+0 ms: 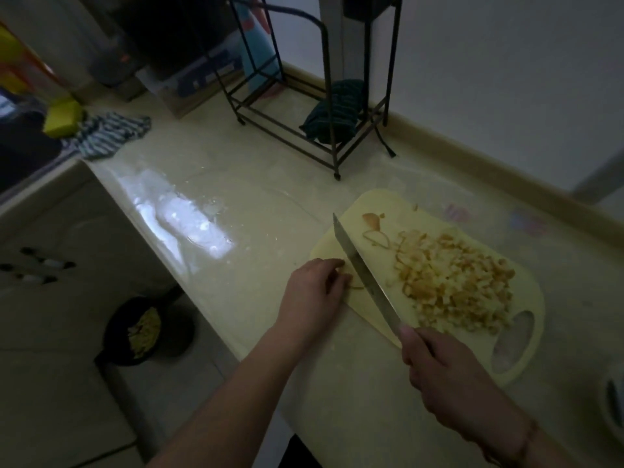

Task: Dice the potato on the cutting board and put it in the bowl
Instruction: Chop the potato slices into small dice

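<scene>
1. The diced potato (456, 282) lies as a heap of small pale yellow cubes, some brown-edged, on the right half of the board (388, 204).
2. A few peel scraps (373, 228) lie at the board's far end, apart from the heap.
3. My right hand (439, 366) is closed round the handle of the knife (364, 275); its blade runs diagonally across the board, left of the heap.
4. My left hand (314, 295), fingers curled, pinches a small potato remnant (351, 280) at the board's left edge, just beside the blade.

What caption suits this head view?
Right hand slicing with a knife beside diced potato on a cutting board.
</scene>
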The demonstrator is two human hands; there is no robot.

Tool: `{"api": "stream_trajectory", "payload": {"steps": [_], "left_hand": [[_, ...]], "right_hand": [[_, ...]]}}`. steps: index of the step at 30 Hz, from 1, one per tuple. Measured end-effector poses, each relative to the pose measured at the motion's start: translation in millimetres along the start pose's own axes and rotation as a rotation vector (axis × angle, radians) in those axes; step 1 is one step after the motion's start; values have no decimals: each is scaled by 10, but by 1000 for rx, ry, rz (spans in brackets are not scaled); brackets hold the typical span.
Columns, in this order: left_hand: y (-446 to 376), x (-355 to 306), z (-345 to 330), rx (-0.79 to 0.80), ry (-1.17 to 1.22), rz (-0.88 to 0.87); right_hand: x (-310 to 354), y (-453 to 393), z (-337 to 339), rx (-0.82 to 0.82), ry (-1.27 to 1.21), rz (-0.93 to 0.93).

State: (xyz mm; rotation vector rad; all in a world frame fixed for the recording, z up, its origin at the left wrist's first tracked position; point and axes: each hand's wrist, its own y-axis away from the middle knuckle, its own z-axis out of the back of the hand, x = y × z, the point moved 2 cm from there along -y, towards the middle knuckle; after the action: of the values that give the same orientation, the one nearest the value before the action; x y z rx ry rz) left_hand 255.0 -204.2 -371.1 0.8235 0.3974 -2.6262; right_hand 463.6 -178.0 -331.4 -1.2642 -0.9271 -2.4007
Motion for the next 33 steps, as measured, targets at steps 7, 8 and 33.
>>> {"api": "stream_trajectory", "payload": {"steps": [7, 8, 33], "left_hand": [[104, 118, 36, -43, 19, -221], [97, 117, 37, -43, 5, -242], [-34, 125, 29, 66, -1, -345]], "right_hand": [[113, 36, 8, 27, 27, 50], [129, 44, 1, 35, 41, 59], [218, -344, -187, 29, 314, 157]]}}
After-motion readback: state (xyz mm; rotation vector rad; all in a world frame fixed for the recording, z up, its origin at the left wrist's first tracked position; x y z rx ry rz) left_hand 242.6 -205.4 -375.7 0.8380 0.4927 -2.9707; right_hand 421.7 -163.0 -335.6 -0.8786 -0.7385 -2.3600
